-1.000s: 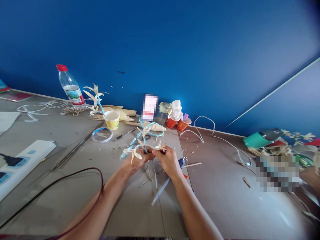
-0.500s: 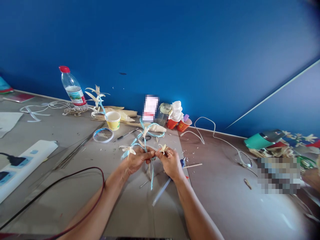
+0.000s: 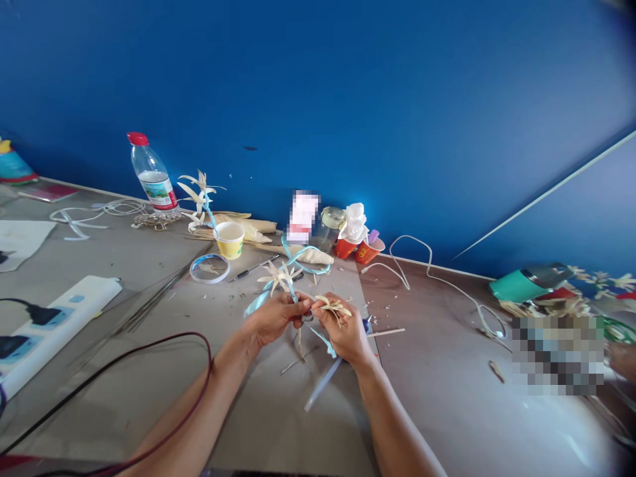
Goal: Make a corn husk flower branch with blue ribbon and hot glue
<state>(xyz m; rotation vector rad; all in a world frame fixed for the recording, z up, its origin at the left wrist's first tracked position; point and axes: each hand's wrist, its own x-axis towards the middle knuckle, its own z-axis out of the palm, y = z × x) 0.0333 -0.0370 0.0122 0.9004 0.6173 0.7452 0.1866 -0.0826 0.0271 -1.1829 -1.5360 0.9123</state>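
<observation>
Near the middle of the table my left hand is closed, its thumb and fingers pinching a stem wrapped in pale blue ribbon. A cream flower with narrow petals stands above that hand on the stem. My right hand meets it fingertip to fingertip, closed around another cream flower, whose petals fan over the fingers. From below the hands hangs a loose end of blue ribbon. The exact point where the stems meet is hidden by my fingers. A translucent stick lies beneath my right wrist.
Behind the hands stand a yellow paper cup with a flower, a water bottle, a jar and red cups. A tape roll and pen lie nearer. Left is a power strip; another person's hand shows far right.
The flowers have turned between my hands, their petals now spread differently. The hanging ribbon end has swung to the right. The whole view has shifted slightly.
</observation>
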